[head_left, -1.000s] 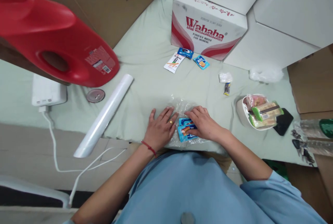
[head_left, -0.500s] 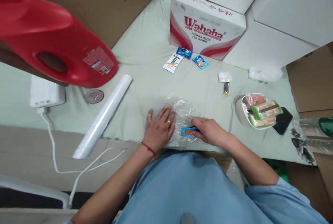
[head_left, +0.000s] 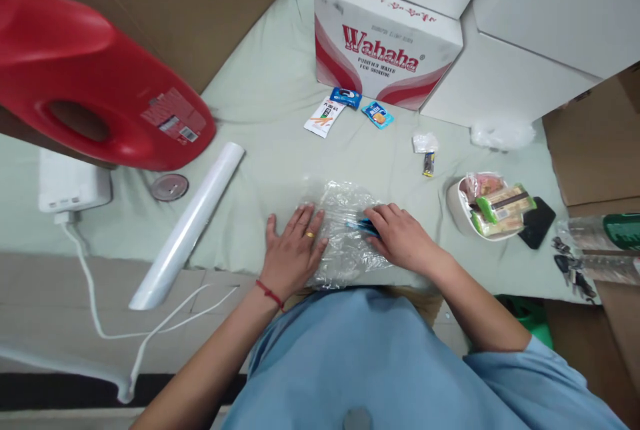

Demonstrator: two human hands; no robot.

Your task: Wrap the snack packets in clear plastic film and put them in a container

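Observation:
A crumpled clear plastic bag (head_left: 345, 230) lies on the pale green cloth (head_left: 280, 130) right in front of me. My left hand (head_left: 293, 249) rests flat on the bag's left edge, fingers stretched out, a ring on one finger. My right hand (head_left: 397, 237) is curled over the bag's right side, and its fingers pinch a small blue snack packet (head_left: 359, 224) that is mostly hidden under them and the plastic.
A roll of clear film (head_left: 187, 223) lies to the left. Beyond it are a red jug (head_left: 95, 83), a round metal lid (head_left: 170, 187) and a white power bank (head_left: 73, 190) with cable. Three snack packets (head_left: 345, 107) lie before the Wahaha box (head_left: 385, 50). A bowl of snacks (head_left: 487, 210) stands right.
My right hand has pulled the blue packets together, then slid forward over the bag with one packet. My left hand stayed flat on the bag. The camera tilted slightly.

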